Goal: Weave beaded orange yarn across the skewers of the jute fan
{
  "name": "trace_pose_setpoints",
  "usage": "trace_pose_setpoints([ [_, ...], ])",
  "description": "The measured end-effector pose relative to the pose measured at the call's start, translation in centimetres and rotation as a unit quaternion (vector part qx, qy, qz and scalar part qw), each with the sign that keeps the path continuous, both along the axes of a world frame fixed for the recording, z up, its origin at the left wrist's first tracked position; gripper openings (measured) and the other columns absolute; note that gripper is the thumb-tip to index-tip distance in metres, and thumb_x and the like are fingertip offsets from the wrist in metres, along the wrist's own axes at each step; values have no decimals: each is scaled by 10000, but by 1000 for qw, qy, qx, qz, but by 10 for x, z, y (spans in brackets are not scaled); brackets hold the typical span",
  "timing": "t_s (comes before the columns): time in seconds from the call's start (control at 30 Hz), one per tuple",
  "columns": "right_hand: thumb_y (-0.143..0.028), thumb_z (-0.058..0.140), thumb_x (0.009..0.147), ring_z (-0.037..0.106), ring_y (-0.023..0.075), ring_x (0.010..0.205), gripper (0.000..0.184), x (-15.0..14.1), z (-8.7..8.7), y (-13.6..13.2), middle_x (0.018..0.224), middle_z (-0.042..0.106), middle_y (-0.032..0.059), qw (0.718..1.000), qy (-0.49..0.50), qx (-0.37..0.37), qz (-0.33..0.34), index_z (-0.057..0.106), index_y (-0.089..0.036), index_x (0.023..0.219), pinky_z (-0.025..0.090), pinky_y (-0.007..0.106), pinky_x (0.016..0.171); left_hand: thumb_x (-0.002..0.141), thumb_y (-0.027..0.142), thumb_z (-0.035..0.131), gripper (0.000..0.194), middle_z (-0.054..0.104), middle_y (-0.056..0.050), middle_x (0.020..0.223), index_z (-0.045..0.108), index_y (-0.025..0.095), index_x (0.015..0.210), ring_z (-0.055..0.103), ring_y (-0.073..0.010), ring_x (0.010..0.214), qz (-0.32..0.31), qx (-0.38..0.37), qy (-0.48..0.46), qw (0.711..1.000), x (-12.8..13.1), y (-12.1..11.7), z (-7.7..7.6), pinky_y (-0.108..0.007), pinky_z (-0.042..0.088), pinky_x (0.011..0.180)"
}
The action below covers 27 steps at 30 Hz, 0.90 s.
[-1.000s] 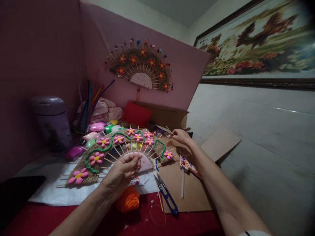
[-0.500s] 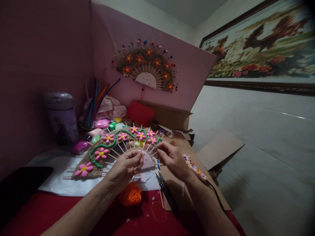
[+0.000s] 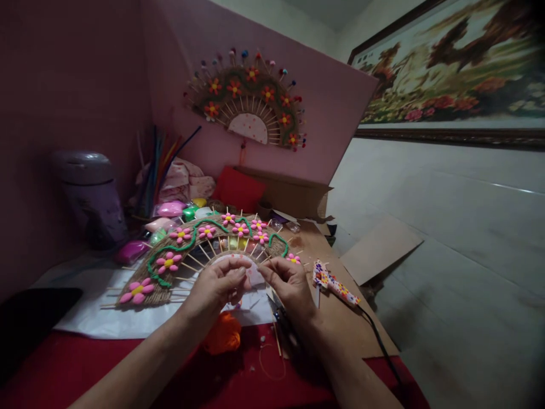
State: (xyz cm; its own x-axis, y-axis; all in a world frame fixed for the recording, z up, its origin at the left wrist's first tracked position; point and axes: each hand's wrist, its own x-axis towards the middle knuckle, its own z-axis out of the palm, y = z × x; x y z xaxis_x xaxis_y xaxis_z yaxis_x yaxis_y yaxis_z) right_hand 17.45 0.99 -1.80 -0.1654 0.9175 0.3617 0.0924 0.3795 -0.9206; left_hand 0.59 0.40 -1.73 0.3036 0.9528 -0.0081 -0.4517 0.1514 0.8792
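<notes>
A fan made of wooden sticks and brown twine [image 3: 200, 253], with pink flowers and a green wavy cord, lies on white paper [image 3: 85, 309]. My left hand [image 3: 215, 289] hovers at the fan's pale centre with its fingertips pinched together on something too small to make out. My right hand [image 3: 289, 281] is close beside it, fingers also pinched, near the fan's right end. The two hands almost touch over the fan's hub. An orange ball of yarn [image 3: 223, 335] sits just below my left wrist.
Blue-handled snips [image 3: 283, 324] lie under my right wrist on brown cardboard [image 3: 340, 324]. A patterned glue gun [image 3: 334, 284] with a black cord lies to the right. A finished fan [image 3: 251, 105] hangs on the pink board. A purple jar [image 3: 91, 196], pipe cleaners [image 3: 159, 165] and clay packets stand behind.
My right hand came back from the far side of the fan to its hub, beside my left hand. The left hand stayed put, pinched.
</notes>
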Motion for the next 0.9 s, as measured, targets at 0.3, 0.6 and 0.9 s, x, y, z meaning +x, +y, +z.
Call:
trace_pose_setpoints([
  [0.3, -340, 682, 776, 592, 137, 618, 183, -12, -3, -7, 658, 643, 0, 993, 40, -19, 107, 691, -171, 844, 456, 255, 605, 699, 394, 734, 339, 590, 10, 595, 622, 149, 904, 460, -71, 478, -1, 51, 64, 997, 4, -2, -3, -178, 331, 445],
  [0.6, -262, 580, 837, 553, 121, 586, 123, -11, 2, -13, 643, 599, -8, 995, -26, 55, 80, 619, -171, 763, 427, 242, 565, 726, 384, 702, 276, 586, 5, 591, 659, 142, 852, 453, -83, 469, 34, 85, 95, 991, 7, -2, -2, -204, 345, 450],
  [0.9, -303, 598, 821, 413, 93, 556, 165, 4, 5, -6, 614, 473, -36, 997, 1, 70, -31, 581, -171, 724, 341, 219, 520, 787, 389, 644, 272, 513, 20, 566, 602, 159, 649, 432, -85, 520, 165, 146, 153, 963, 4, -9, 4, -201, 327, 481],
])
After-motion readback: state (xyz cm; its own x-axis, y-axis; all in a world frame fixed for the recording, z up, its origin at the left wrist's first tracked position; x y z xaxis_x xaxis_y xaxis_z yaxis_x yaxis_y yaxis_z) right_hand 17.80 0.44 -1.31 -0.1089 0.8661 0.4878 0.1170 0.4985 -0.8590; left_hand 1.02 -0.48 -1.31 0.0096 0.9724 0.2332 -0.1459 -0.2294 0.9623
